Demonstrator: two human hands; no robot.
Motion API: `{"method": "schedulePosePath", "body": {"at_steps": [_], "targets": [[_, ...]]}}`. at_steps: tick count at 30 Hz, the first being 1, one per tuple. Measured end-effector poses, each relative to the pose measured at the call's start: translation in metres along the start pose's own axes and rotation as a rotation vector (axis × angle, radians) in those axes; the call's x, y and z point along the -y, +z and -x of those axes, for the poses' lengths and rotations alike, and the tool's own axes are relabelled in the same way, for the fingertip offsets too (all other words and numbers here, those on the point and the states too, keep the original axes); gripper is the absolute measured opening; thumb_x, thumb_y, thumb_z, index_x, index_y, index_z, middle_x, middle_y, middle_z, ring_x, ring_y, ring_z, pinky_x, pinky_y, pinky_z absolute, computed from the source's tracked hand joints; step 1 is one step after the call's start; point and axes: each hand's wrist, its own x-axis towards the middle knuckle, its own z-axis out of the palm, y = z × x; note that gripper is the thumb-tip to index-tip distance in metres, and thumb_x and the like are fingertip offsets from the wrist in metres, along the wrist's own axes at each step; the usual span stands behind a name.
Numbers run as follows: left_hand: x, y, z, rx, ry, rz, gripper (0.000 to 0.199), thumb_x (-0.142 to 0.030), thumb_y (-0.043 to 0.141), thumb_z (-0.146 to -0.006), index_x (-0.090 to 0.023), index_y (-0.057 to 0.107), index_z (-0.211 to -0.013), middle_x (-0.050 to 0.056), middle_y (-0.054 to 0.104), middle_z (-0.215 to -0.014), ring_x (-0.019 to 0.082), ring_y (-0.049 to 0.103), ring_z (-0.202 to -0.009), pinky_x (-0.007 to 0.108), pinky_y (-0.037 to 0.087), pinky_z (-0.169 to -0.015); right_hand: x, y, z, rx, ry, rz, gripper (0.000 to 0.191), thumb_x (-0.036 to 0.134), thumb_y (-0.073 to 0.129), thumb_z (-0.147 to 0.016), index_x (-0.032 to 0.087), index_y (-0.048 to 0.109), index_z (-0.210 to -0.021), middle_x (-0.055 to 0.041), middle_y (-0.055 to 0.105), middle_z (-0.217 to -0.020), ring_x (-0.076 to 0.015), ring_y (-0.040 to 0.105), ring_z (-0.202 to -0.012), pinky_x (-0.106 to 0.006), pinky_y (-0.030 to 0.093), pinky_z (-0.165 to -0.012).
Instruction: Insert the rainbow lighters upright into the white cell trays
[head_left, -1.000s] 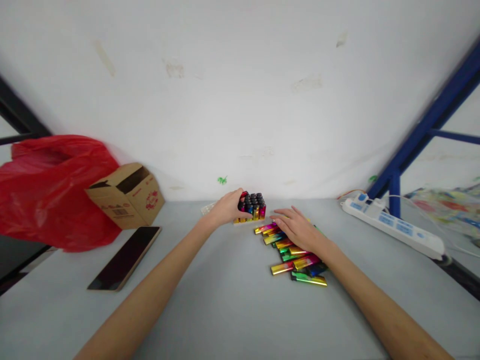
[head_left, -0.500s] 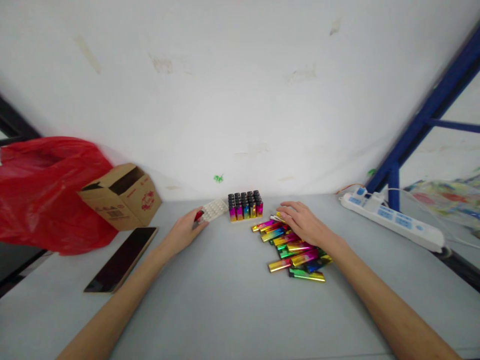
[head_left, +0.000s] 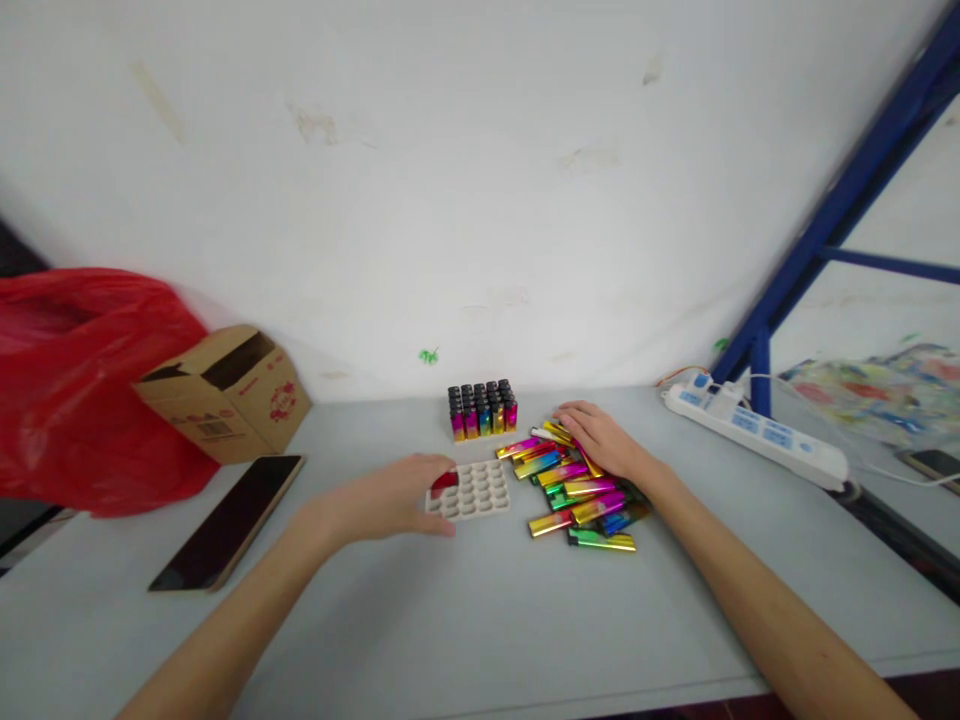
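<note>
My left hand (head_left: 390, 497) grips the left end of a white tray (head_left: 480, 488) with rows of round hollows, thumb on the near side and fingers on the far side. A small red object (head_left: 445, 481) shows between them at that end. My right hand (head_left: 604, 440) lies over the back right of a pile of shiny multicoloured lighters (head_left: 589, 487), fingers stretched out; its fingertips are partly hidden. Behind the white tray, rows of upright lighters with black tops (head_left: 484, 412) stand packed together.
On the left are a red plastic bag (head_left: 97, 390), an open cardboard box (head_left: 232, 395) and a dark phone (head_left: 229, 522). A white power strip (head_left: 757, 435) with plugs lies at the right, beside a blue metal frame (head_left: 840, 200). The wall (head_left: 480, 200) rises behind the table (head_left: 465, 620).
My left hand has brought the white tray and the red object right and nearer, in front of the upright lighters. My right hand stays at the pile. The view has shifted slightly.
</note>
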Motion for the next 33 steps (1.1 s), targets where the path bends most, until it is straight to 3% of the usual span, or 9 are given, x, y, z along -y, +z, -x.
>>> {"method": "schedulePosePath", "body": {"at_steps": [4,8,12,16,19,23,26,33], "targets": [[-0.01,-0.01,-0.019,-0.161,0.066,0.081,0.041,-0.062,0.053,-0.094,-0.022,0.063,-0.097,0.006,0.07,-0.096,0.024,0.061,-0.086,0.033,0.046,-0.079,0.003,0.0,0.001,-0.012,0.068,-0.104,0.053,0.043,0.025,-0.112,0.02,0.071,-0.122,-0.0116,0.072,-0.122,-0.0245,0.066,-0.116,-0.045,0.05,-0.109],[-0.007,0.017,-0.037,-0.3,0.017,0.454,0.043,-0.063,0.05,-0.093,-0.023,0.049,-0.079,-0.004,0.047,-0.066,0.014,0.043,-0.059,0.026,0.034,-0.055,0.0,0.002,0.001,-0.013,0.091,-0.086,0.056,0.045,0.023,-0.112,0.018,0.071,-0.12,-0.0124,0.073,-0.12,-0.0244,0.067,-0.113,-0.044,0.05,-0.108],[-0.001,0.052,-0.044,-0.181,-0.102,0.922,0.049,-0.069,0.053,-0.084,-0.024,0.037,-0.071,-0.011,0.024,-0.056,0.008,0.016,-0.047,0.023,0.014,-0.044,-0.003,0.007,0.001,0.018,0.06,-0.06,0.056,0.047,0.024,-0.111,0.019,0.071,-0.121,-0.0122,0.072,-0.121,-0.0258,0.064,-0.118,-0.046,0.046,-0.112],[-0.007,0.063,-0.038,-0.146,-0.1,1.038,0.054,-0.073,0.051,-0.083,-0.024,0.035,-0.065,-0.011,0.02,-0.053,0.007,0.013,-0.045,0.023,0.011,-0.044,-0.005,0.009,0.001,0.041,0.05,-0.036,0.056,0.047,0.022,-0.111,0.02,0.07,-0.124,-0.0122,0.071,-0.123,-0.0266,0.062,-0.12,-0.048,0.044,-0.114],[-0.013,0.064,-0.032,-0.252,-0.064,1.007,0.056,-0.07,0.058,-0.08,-0.024,0.033,-0.062,-0.01,0.022,-0.053,0.007,0.016,-0.046,0.024,0.014,-0.044,-0.005,0.008,0.002,0.052,0.05,-0.016,0.057,0.047,0.022,-0.111,0.02,0.069,-0.125,-0.0123,0.071,-0.124,-0.0268,0.061,-0.12,-0.048,0.045,-0.113],[-0.011,0.068,-0.031,-0.415,-0.061,0.734,0.053,-0.064,0.055,-0.083,-0.024,0.033,-0.058,-0.007,0.026,-0.055,0.009,0.024,-0.05,0.026,0.018,-0.048,-0.005,0.006,0.002,0.066,0.021,-0.002,0.056,0.048,0.023,-0.111,0.019,0.069,-0.124,-0.0129,0.071,-0.126,-0.0279,0.061,-0.121,-0.049,0.044,-0.113],[-0.006,0.072,-0.034,-0.431,-0.084,0.624,0.048,-0.058,0.051,-0.085,-0.023,0.033,-0.058,-0.005,0.028,-0.055,0.01,0.027,-0.051,0.027,0.018,-0.049,-0.005,0.006,0.002,0.064,0.023,-0.006,0.054,0.048,0.024,-0.111,0.021,0.07,-0.124,-0.0121,0.071,-0.126,-0.0284,0.061,-0.121,-0.05,0.045,-0.113],[-0.003,0.074,-0.035,-0.478,-0.103,0.611,0.039,-0.052,0.048,-0.086,-0.024,0.036,-0.062,-0.005,0.028,-0.058,0.011,0.03,-0.052,0.025,0.021,-0.048,-0.008,0.006,0.003,0.085,0.018,0.009,0.053,0.046,0.026,-0.111,0.02,0.069,-0.126,-0.0133,0.07,-0.128,-0.0289,0.06,-0.124,-0.051,0.044,-0.114]]}}
